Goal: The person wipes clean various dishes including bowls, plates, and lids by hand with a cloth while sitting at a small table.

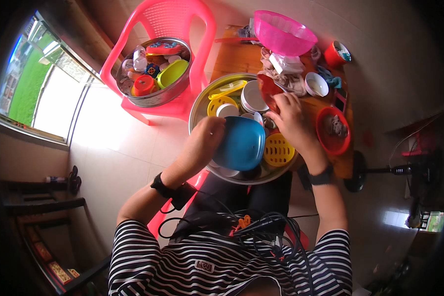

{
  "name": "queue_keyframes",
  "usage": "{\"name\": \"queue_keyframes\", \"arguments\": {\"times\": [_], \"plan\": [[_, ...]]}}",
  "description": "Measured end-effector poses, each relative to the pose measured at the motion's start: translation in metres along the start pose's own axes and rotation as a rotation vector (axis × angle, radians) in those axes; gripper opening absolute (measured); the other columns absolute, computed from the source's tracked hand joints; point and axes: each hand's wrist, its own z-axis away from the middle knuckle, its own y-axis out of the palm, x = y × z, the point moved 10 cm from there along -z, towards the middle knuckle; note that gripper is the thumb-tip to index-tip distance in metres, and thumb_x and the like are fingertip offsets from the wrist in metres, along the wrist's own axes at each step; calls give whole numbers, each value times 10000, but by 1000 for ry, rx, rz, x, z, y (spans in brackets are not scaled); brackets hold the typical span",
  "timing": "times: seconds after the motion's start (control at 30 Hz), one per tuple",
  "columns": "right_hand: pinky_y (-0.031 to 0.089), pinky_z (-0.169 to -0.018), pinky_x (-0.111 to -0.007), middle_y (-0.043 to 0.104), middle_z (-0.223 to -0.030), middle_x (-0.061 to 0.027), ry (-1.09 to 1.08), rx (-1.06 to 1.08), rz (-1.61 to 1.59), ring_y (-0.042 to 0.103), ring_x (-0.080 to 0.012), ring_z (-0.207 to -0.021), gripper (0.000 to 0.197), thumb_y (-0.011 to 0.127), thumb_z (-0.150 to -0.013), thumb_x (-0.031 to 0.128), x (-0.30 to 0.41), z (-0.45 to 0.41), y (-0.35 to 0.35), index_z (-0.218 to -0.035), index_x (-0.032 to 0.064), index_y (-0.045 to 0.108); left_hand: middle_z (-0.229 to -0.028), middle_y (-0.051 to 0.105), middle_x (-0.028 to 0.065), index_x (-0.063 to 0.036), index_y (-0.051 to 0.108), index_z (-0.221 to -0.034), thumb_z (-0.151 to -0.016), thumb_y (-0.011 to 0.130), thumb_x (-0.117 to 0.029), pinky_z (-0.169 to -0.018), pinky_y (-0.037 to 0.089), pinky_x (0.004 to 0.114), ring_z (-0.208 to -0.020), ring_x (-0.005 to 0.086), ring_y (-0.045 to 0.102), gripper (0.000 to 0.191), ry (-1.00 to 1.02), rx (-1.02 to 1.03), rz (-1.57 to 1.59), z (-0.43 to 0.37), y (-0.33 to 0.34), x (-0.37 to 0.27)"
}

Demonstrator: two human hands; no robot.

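My left hand (209,135) grips the left edge of a blue square plastic plate (241,144), held face up over a large round metal basin (193,116). In my right hand (290,114) is a thin red dish (269,88), tilted on edge above the basin's far right side. Below both hands, the basin rests over my lap. It holds stacked white bowls (253,97), a yellow slotted plastic disc (279,150), another yellow perforated piece (215,105) and a long yellow plastic item (227,89). The blue plate hides part of the contents.
On a pink plastic chair (203,22) stands another metal basin (162,99) of mixed plastic items. A wooden table (236,63) bears a pink basket (283,33), cloths, a white bowl (316,84) and a red bowl (333,148) with a cloth. Black cables (270,225) lie across my lap.
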Motion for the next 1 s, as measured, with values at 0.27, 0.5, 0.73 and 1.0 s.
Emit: {"name": "queue_keyframes", "arguments": {"times": [0.27,0.5,0.73,1.0], "plan": [[456,-905,-439,534,-1079,-191,-3,84,84,536,-376,-1028,635,889,-658,183,-18,-5,49,-1123,48,477,-1164,594,205,-21,496,-1268,-859,717,-197,-922,489,455,-1087,408,576,497,142,-65,-650,15,1,-23],[449,-950,-446,555,-1164,-201,51,42,-68,543,-390,-1090,778,909,-639,251,-21,2,30,-1249,34,478,-1083,645,225,-42,489,-1154,-862,694,-192,-815,528,498,-969,429,651,387,-195,43,-628,8,7,28],[509,-812,-385,627,-1111,-160,278,-180,-456,628,-287,-961,445,703,-932,312,-52,18,21,-1214,17,529,-922,657,219,-32,471,-1087,-882,647,-139,-756,523,514,-865,434,652,290,86,-214,-694,12,-5,-6],[473,-931,-320,615,-1123,-66,484,-203,-972,585,-172,-1058,429,712,-920,271,-19,18,0,-1227,26,539,-928,620,147,17,468,-1153,-998,535,-102,-759,498,330,-852,230,626,206,-60,-282,-122,11,-24,-4]]}}
